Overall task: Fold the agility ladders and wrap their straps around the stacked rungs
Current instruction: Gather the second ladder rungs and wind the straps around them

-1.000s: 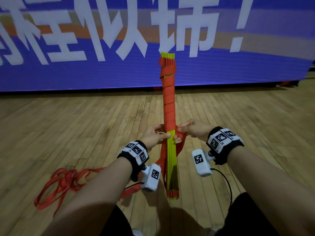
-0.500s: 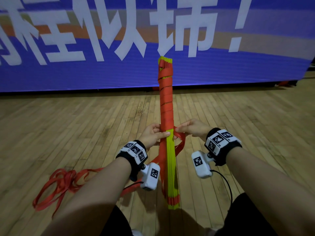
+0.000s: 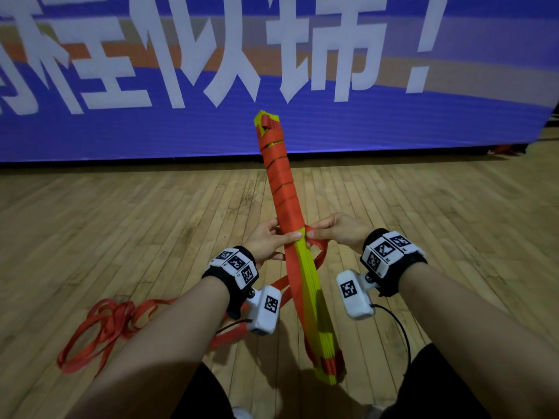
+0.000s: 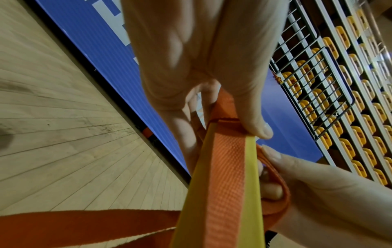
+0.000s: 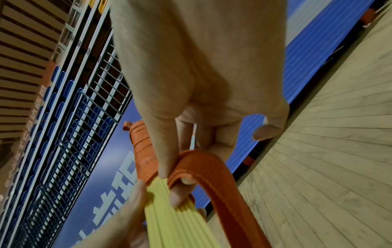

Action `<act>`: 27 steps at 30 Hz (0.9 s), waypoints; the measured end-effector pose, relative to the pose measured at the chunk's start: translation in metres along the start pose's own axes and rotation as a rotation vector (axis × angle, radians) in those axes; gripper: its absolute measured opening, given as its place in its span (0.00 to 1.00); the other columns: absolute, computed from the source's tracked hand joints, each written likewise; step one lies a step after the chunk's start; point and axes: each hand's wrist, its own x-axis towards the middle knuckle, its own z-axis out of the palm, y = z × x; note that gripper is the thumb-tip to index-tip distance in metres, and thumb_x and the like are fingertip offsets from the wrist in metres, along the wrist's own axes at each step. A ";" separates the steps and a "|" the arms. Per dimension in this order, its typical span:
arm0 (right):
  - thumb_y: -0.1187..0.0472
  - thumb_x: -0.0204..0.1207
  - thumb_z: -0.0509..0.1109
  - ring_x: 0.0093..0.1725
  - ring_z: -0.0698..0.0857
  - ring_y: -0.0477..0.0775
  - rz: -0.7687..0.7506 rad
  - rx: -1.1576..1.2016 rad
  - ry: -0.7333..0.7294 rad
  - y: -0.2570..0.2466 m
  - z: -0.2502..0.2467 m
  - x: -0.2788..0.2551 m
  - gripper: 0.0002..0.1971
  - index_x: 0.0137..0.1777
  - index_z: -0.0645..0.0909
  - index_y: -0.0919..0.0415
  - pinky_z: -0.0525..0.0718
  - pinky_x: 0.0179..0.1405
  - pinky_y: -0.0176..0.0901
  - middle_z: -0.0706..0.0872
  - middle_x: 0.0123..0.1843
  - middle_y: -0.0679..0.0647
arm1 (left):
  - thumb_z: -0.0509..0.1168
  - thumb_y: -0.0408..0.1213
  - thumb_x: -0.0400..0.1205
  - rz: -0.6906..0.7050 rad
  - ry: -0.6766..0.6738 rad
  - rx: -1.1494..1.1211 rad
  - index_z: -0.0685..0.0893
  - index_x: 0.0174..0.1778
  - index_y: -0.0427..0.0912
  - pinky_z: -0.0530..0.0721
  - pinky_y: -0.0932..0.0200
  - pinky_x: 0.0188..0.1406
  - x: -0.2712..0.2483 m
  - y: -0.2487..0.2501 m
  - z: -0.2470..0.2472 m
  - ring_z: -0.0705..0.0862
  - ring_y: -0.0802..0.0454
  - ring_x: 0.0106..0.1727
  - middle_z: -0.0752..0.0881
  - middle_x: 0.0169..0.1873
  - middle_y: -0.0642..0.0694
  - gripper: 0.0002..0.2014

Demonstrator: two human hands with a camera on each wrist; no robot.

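Nearest, at the lower centre of the head view, the bare end of the stacked rungs (image 3: 325, 355) hangs low, a yellow-green bundle with red webbing tabs at its tip. To the lower left a loose pile of strap (image 3: 99, 328) lies on the wooden floor (image 3: 121, 222), its red band running up behind the left wrist toward the bundle.

At mid-frame both hands meet on the bundle. The left hand (image 3: 266, 240) is curled round the rungs, thumb laid across the front just below the last finished turn. The right hand (image 3: 335, 229) pinches a loop of the strap (image 3: 317, 249) between thumb and fingertips, right against the bundle's right edge; the right wrist view shows the band bending over the fingers (image 5: 180, 194) there. In the left wrist view a length of strap (image 4: 224, 184) also lies flat along the rungs' face.

Beyond the hands, the upper half of the bundle is already bound in tight spiral turns up to its far end, which tilts toward the upper centre against the blue banner (image 3: 151, 131).

My read is that the wrapping step is in hand and about half done. The next move likely calls for passing the pinched loop round behind the rungs while the left thumb pins the last turn, keeping tension so the coils don't slacken.

No containers appear in any view
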 end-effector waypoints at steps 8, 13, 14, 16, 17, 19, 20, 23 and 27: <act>0.65 0.77 0.70 0.44 0.87 0.41 0.005 0.005 0.008 0.004 -0.004 0.000 0.05 0.46 0.88 0.64 0.78 0.47 0.25 0.90 0.41 0.52 | 0.62 0.39 0.85 -0.067 -0.136 -0.108 0.76 0.69 0.34 0.88 0.42 0.52 -0.001 0.004 -0.006 0.86 0.42 0.61 0.86 0.58 0.34 0.19; 0.63 0.78 0.70 0.44 0.87 0.42 0.014 -0.050 0.027 0.004 -0.004 0.000 0.07 0.49 0.88 0.66 0.78 0.46 0.26 0.91 0.42 0.53 | 0.67 0.37 0.82 -0.072 -0.061 -0.021 0.75 0.69 0.36 0.90 0.47 0.47 0.002 0.005 -0.005 0.87 0.47 0.58 0.86 0.60 0.38 0.20; 0.62 0.78 0.70 0.43 0.87 0.41 0.022 -0.070 0.026 0.003 -0.004 -0.001 0.08 0.48 0.88 0.66 0.78 0.45 0.26 0.91 0.41 0.52 | 0.68 0.38 0.82 -0.063 -0.034 0.033 0.76 0.68 0.36 0.90 0.49 0.48 0.002 0.005 -0.005 0.87 0.47 0.57 0.86 0.60 0.39 0.20; 0.61 0.78 0.70 0.39 0.87 0.37 0.043 -0.115 0.014 0.001 -0.004 -0.003 0.08 0.45 0.88 0.64 0.78 0.41 0.23 0.90 0.38 0.49 | 0.69 0.40 0.81 -0.034 0.030 0.162 0.77 0.66 0.36 0.87 0.52 0.46 0.004 0.005 -0.006 0.87 0.48 0.54 0.86 0.58 0.41 0.20; 0.61 0.78 0.70 0.37 0.87 0.36 0.052 -0.132 0.008 0.001 -0.004 -0.003 0.08 0.43 0.88 0.64 0.77 0.39 0.22 0.90 0.37 0.48 | 0.69 0.40 0.81 -0.022 0.060 0.203 0.77 0.65 0.36 0.86 0.53 0.45 0.005 0.005 -0.006 0.86 0.48 0.53 0.86 0.56 0.42 0.19; 0.62 0.78 0.71 0.36 0.87 0.35 0.061 -0.143 0.010 0.001 -0.004 -0.002 0.08 0.43 0.88 0.65 0.77 0.39 0.22 0.90 0.35 0.47 | 0.70 0.40 0.80 -0.013 0.111 0.202 0.77 0.63 0.36 0.85 0.55 0.44 0.006 0.004 -0.005 0.86 0.49 0.50 0.86 0.53 0.42 0.19; 0.62 0.77 0.71 0.36 0.87 0.35 0.059 -0.141 0.016 0.001 -0.004 -0.002 0.07 0.44 0.88 0.66 0.77 0.41 0.24 0.90 0.34 0.47 | 0.71 0.39 0.80 -0.014 0.137 0.167 0.77 0.62 0.36 0.86 0.56 0.43 0.006 0.004 -0.004 0.86 0.49 0.48 0.85 0.53 0.42 0.18; 0.63 0.77 0.71 0.36 0.86 0.37 0.034 -0.129 0.046 0.000 -0.001 -0.001 0.06 0.46 0.88 0.65 0.77 0.46 0.28 0.89 0.36 0.47 | 0.72 0.37 0.78 -0.001 0.202 0.037 0.75 0.62 0.36 0.89 0.62 0.34 0.005 0.005 0.000 0.87 0.52 0.43 0.85 0.54 0.40 0.19; 0.65 0.76 0.72 0.39 0.85 0.41 -0.007 -0.135 0.084 -0.002 0.004 0.000 0.10 0.54 0.87 0.69 0.81 0.51 0.32 0.89 0.41 0.51 | 0.74 0.38 0.77 0.021 0.231 0.008 0.72 0.64 0.45 0.90 0.52 0.38 0.005 0.002 0.003 0.88 0.45 0.52 0.83 0.59 0.40 0.23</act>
